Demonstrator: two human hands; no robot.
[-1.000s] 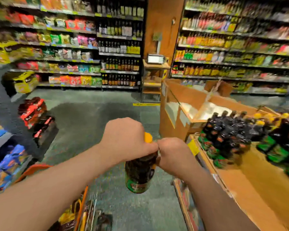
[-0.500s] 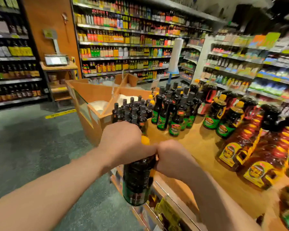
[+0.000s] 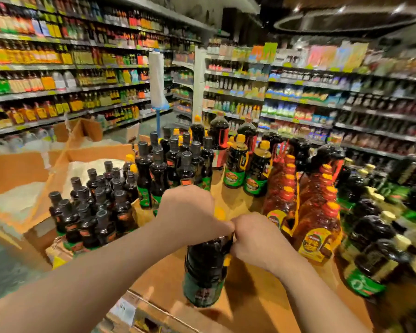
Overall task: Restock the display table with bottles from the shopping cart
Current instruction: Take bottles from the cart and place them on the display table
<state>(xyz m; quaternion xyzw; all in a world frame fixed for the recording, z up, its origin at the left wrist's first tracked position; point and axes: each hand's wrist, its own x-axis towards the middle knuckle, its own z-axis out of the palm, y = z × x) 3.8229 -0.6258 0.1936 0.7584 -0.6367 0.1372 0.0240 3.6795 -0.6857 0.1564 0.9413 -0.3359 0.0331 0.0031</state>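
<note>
My view has swung from the aisle onto the table (image 3: 262, 306) — the bottle (image 3: 205, 270) now hangs over its near edge, so I judge set-down is next. Left hand (image 3: 190, 212) wraps the neck under the yellow cap; right hand (image 3: 257, 239) grips the handle side. It's a dark, upright bottle with a green label — matching ones stand behind.
</note>
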